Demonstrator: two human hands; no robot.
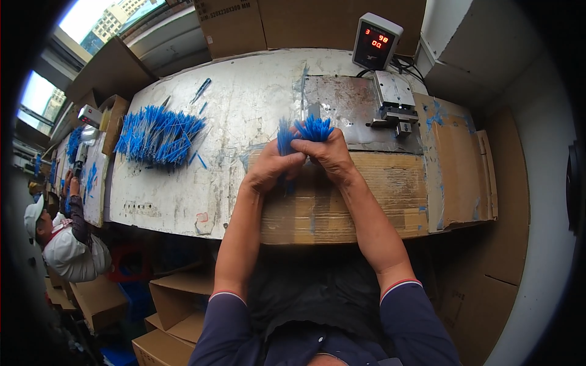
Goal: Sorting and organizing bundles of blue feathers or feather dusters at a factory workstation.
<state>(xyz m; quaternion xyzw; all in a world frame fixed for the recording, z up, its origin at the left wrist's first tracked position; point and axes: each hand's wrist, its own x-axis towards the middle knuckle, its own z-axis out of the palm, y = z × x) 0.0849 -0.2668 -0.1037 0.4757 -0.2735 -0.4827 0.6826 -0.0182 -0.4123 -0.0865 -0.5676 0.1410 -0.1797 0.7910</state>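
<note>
Close together over the front middle of the workbench, both of my hands are closed on thin blue sticks. My left hand [271, 166] grips a bundle whose blue ends [285, 139] point up and away. In my right hand [332, 157] is a second bundle of blue sticks [315, 128], its ends fanned out above the fingers. The two bundles nearly meet, and my fingers hide their lower parts. To the left lies a large heap of similar blue and pale sticks [160, 137] on the white bench top [226, 110].
A small metal fixture [395, 100] stands on a metal plate at the right, with a digital display box [377, 41] behind it. Flattened cardboard [354, 201] covers the bench's front. A screwdriver [201, 91] lies beyond the heap. Another person [67, 241] works at far left.
</note>
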